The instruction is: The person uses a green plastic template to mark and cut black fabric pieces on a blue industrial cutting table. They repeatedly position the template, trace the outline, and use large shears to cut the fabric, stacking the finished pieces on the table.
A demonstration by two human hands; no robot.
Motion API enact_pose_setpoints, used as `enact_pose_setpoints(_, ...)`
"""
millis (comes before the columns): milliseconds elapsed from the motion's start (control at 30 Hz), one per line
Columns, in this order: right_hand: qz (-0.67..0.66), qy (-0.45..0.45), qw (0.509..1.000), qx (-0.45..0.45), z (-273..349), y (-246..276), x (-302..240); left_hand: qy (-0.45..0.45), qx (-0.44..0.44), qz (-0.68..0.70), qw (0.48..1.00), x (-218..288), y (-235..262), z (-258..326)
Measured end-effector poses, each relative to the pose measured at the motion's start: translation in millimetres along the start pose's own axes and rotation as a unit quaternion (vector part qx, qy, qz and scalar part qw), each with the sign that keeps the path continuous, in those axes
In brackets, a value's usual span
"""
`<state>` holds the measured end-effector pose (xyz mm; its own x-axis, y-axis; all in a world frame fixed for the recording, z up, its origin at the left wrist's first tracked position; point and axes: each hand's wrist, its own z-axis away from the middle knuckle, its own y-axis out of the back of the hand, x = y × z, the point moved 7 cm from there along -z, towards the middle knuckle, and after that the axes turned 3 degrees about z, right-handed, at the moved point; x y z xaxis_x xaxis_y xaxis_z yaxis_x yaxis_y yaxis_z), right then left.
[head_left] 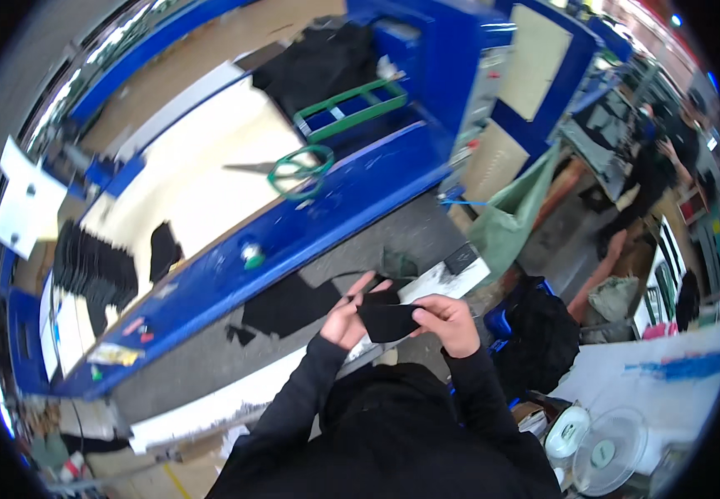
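Note:
Both of my hands hold a small black fabric piece (387, 320) in front of my chest. My left hand (345, 314) grips its left edge with the fingers curled over the top. My right hand (451, 323) pinches its right edge. Below the hands, more black fabric scraps (287, 303) lie on the grey floor. On the cream top of the blue worktable (293, 241) sit green-handled scissors (293, 170), a loose black piece (163, 249) and a stack of black cut pieces (94, 266).
A green metal frame (352, 108) and a heap of black cloth (323, 58) sit at the table's far end. A green sack (514, 212) hangs to the right. A black bag (539, 333) and a white fan (605, 449) are by my right side. Another person (651, 179) stands far right.

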<state>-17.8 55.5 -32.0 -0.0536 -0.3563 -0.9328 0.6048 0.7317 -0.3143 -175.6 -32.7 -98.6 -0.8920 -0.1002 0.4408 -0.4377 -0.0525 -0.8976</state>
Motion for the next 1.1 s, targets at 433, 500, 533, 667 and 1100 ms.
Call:
enact_pose_setpoints(433,0.039,-0.113,0.986,-0.114,-4,-31,49,0.013,0.085,0.178,0.980,-22,4,48)
enact_pose_setpoints(500,0.085,-0.131,0.984,-0.081,-17,-19,73,0.012,0.083,0.192,0.978,-25,4,54)
enact_pose_setpoints(533,0.102,-0.137,0.983,-0.070,-23,-15,85,0.003,0.083,0.194,0.977,-25,6,55)
enact_pose_setpoints(667,0.143,-0.139,0.978,-0.053,-23,-16,95,-0.009,0.098,0.195,0.976,-30,15,61)
enact_pose_setpoints(1100,0.180,-0.123,0.975,-0.050,-4,-3,95,0.004,0.094,0.259,0.961,-64,24,64)
